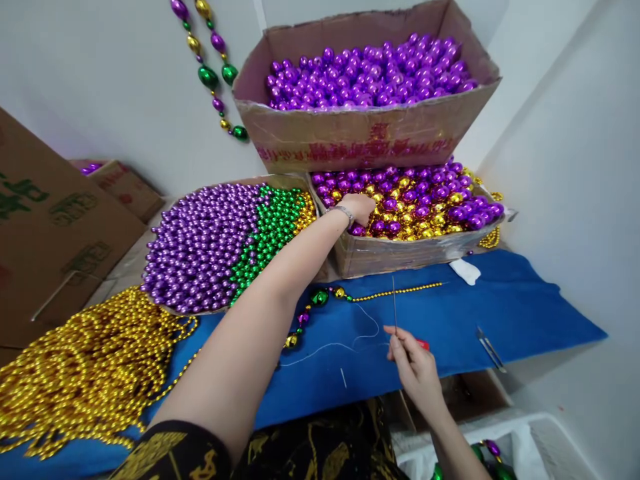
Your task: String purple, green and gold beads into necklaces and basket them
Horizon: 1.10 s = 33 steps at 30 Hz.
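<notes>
My left hand [356,205] reaches forward into a cardboard box [400,255] of mixed purple and gold beads, its fingers curled down among them; what they hold is hidden. My right hand [413,363] hovers over the blue cloth [525,313], pinching a long thin needle [394,303] that points up. White thread [345,343] trails from it across the cloth. A partly strung strand [360,297] of green, purple and small gold beads lies on the cloth between the two hands.
An upper box [350,137] of purple beads rests tilted above the mixed box. A tray [220,243] of purple, green and gold beads sits left. Gold bead strands [85,370] are heaped at the near left. Snips [490,348] lie at right. A finished strand [213,67] hangs on the wall.
</notes>
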{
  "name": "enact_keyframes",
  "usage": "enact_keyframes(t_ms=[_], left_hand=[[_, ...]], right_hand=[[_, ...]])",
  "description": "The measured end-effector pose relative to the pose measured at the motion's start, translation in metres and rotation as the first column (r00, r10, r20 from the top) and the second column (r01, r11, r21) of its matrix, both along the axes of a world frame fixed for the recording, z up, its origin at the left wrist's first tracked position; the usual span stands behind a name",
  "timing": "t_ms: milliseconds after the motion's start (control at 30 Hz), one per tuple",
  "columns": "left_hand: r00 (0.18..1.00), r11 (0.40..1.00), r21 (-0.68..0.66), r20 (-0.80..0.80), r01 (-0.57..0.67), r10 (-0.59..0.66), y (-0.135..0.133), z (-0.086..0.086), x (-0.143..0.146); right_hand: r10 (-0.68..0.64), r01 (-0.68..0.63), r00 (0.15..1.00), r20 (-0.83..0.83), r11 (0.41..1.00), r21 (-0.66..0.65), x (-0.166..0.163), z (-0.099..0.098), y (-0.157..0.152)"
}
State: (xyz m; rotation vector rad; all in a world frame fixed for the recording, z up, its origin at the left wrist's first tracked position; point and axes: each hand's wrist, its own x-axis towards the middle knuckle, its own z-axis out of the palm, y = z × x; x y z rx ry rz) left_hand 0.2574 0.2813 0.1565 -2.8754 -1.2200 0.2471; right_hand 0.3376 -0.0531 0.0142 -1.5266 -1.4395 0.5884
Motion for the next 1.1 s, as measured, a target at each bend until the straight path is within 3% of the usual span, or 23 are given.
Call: enact_keyframes(t_ms=[267,500,667,800,900,1100], left_hand=[[0.992,1.0,-0.013,0.121,0.027,-0.025,-0.002,-0.004,-0.011],[0.94,0.993,0.021,0.322,0.116,-0.117,-0.011,0.008,-0.026],[0.954,0.991,0.017,0.267,0.136,-0.135,-0.02,0.017,-0.037],[0.946,0.99,0.034,0.292,0.134,-0.138,-0.021,0.019,-0.039],[0.935,0.989,-0.027,0.331,0.147,-0.13,-0.019,0.022,-0.046],[0.949,0.976,-0.051,0.248,0.211,-0.193,-0.011,0.015,-0.057]], right_hand=[[0.009,-0.009,0.999,0.034,1.0,-0.004,-0.003,0.001,0.003],[0.01,-0.009,0.998,0.059,1.0,-0.02,-0.005,0.006,-0.001],[0.038,-0.034,0.998,0.048,0.997,-0.069,-0.009,-0.001,-0.004],[0.038,-0.035,0.999,0.035,0.996,-0.082,-0.011,-0.008,-0.006],[0.051,-0.047,0.998,0.043,0.994,-0.095,-0.011,-0.01,-0.005],[0.052,-0.048,0.996,0.068,0.997,-0.06,-0.014,-0.005,0.003]])
